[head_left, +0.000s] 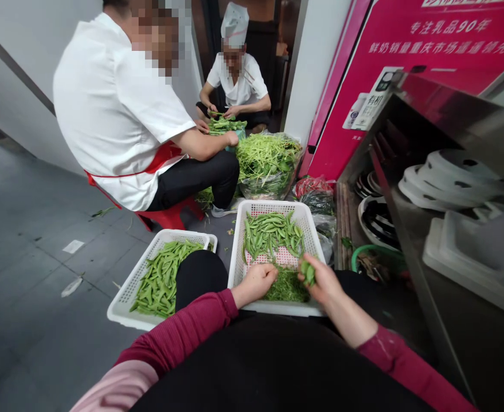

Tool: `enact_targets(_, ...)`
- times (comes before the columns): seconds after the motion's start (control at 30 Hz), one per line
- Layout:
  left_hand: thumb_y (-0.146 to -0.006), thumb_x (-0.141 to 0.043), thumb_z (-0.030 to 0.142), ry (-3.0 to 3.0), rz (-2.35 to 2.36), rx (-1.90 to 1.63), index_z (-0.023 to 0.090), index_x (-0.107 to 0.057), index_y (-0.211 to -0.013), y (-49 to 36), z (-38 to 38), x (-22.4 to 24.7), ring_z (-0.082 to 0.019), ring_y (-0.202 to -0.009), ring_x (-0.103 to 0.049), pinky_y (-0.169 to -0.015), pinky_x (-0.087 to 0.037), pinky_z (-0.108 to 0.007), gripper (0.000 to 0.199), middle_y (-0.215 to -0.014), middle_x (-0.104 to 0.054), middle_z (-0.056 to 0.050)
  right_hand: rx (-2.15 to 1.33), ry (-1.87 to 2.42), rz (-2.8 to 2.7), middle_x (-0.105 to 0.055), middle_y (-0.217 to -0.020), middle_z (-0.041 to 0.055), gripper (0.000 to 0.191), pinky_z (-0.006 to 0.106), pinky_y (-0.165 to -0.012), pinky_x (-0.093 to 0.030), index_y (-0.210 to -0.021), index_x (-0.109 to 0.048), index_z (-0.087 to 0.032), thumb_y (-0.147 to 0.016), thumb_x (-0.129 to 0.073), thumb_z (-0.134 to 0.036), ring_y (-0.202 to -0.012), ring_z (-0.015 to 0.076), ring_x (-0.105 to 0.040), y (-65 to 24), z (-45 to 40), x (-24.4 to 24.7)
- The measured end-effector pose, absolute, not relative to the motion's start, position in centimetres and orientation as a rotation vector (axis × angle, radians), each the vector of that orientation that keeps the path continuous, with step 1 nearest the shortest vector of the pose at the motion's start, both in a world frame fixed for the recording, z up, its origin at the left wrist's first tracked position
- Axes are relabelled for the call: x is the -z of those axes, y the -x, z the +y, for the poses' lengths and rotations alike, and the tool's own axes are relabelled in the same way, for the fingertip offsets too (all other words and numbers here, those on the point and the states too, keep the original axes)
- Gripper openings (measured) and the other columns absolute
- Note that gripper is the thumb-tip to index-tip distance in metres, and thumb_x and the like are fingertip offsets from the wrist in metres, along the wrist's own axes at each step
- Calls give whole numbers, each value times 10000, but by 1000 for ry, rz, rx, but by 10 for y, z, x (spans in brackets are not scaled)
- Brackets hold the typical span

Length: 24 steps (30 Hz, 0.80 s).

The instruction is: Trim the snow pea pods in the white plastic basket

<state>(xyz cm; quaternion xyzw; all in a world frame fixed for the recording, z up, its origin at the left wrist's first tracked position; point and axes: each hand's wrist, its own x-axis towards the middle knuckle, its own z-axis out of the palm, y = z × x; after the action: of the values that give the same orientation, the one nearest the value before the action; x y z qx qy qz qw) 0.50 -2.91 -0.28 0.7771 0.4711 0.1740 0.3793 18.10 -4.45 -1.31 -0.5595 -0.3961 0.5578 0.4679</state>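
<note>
Far left, on the grey floor [15, 240], a paper scrap [73, 246]; next, a co-worker in a white shirt [101, 109], seated on a low red stool [172, 216], presumably to bring the arms down level with the greens. In front of the stool, a white basket [121, 302] of green pods [153, 283], set right by the left knee [203, 277], likely for easy reach. Further back, a second co-worker [239, 83] crouching over leafy stalks [224, 125], near a heaped tub of greens [269, 157]. Then the left hand [258, 281], over the near half of the middle basket [235, 246], fingers curled narrowly together; impossible to tell whether pinching anything. That basket, between the knees and close against the lap, probably so as to lie under both hands; pods [273, 232] at its far end, thin green scraps [286, 286] at its near end, apparently kept apart from each other. The right hand [322, 280], by the near right corner, closed around a few pods [308, 272], perhaps as a small ready supply. Beyond, plastic bags [318, 201], a green bowl [361, 250] low beside the metal shelf [406, 252], and white dishes [449, 180] stacked there, likely to save room
</note>
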Motion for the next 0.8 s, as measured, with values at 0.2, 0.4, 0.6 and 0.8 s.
enact_targets(0.2,-716,-429,115,-2208,1414,45,211,-541,-1120,8,-23,28,-153,-802,-538,-730,-423,-248,430,-968,-549,-73,-829,1672,-1465,-594,-655,16,117,269,-661,-437,-642,-521,-188,-646,-608,-266,-685,164,-565,-241,21,4)
enact_targets(0.4,-721,-431,150,-2440,1257,117,217,-537,-1120,9,-28,30,-186,-838,-554,-745,-451,-281,418,-1009,-496,-97,-589,1764,-2480,-618,-654,70,218,298,-802,-385,-477,-516,-131,-666,-512,-23,-827,190,-578,-209,28,41)
enact_targets(0.6,-760,-405,190,-2430,1224,178,183,-607,-961,12,-31,24,-190,-794,-580,-704,-468,-289,285,-915,-568,-89,-486,1808,-2689,-653,-739,158,175,351,-762,-426,-542,-583,-81,-656,-517,33,-818,262,-610,-193,33,60)
enact_targets(0.8,-772,-408,190,-2253,1257,-179,176,-610,-879,5,-27,18,-167,-816,-569,-763,-440,-279,230,-882,-614,-61,-475,1806,-2788,-671,-822,142,146,334,-754,-429,-766,-646,-116,-673,-555,-51,-840,254,-612,-206,33,37)
